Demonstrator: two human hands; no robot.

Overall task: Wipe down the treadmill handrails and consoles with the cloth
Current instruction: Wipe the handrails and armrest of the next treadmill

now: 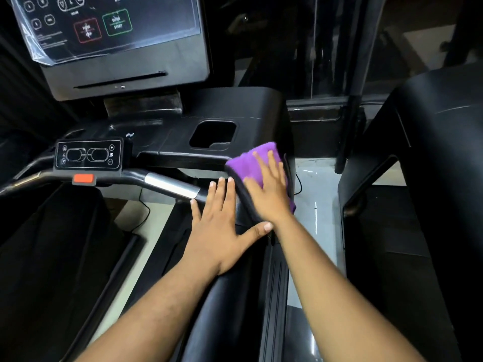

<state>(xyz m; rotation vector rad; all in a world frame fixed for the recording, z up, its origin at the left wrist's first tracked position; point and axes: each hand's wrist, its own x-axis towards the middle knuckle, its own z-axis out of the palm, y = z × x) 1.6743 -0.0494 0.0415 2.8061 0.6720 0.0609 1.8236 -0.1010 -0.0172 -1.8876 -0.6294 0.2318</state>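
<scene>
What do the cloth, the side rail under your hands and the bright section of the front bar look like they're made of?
Cloth: soft purple fabric, probably microfibre, with a fuzzy matte nap. Side rail: smooth black plastic or vinyl, by its dull sheen. Bright section: likely brushed metal, with a silvery reflective streak.

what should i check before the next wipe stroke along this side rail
1. Cloth under the wiping hand: ok. The right hand lies flat on the purple cloth.
2. Cloth touching the surface: ok. It is pressed on the black side handrail near the console deck.
3. Left hand clear of the cloth's path: not ok. It rests flat on the same rail, right beside the cloth.
4. Cup recess ahead: ok, looks empty.
5. Small control panel and red tab: ok, away from both hands.
6. Cloth cleanliness underneath: cannot tell.
</scene>
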